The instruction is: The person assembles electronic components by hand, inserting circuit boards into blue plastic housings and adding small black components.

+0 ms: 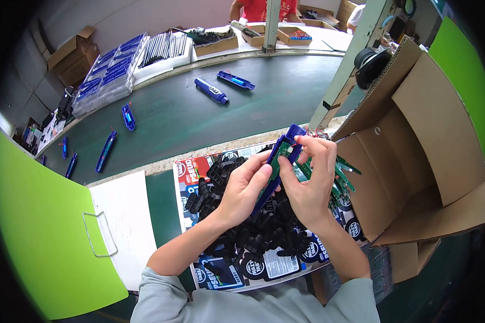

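Observation:
Between both hands, a long blue plastic casing (262,204) is held tilted, its upper end leaning to the right. Along its open side lies a narrow green circuit board (275,162). My left hand (244,189) grips the casing's left side, thumb resting on the board. My right hand (313,180) is closed around the upper part, thumb and index finger at the board's upper end; whether they also pinch a wire there is too small to tell. Below the hands, a heap of black plastic parts (248,231) covers a printed sheet (277,264). Several green circuit boards (344,180) lie right of my right hand.
An open cardboard box (399,156) stands at the right. Beyond the hands, a dark green conveyor belt (167,124) carries several blue casings (211,90). At the left are a green panel (48,231) and a white paper (126,226). A co-worker in red (264,9) is across the belt.

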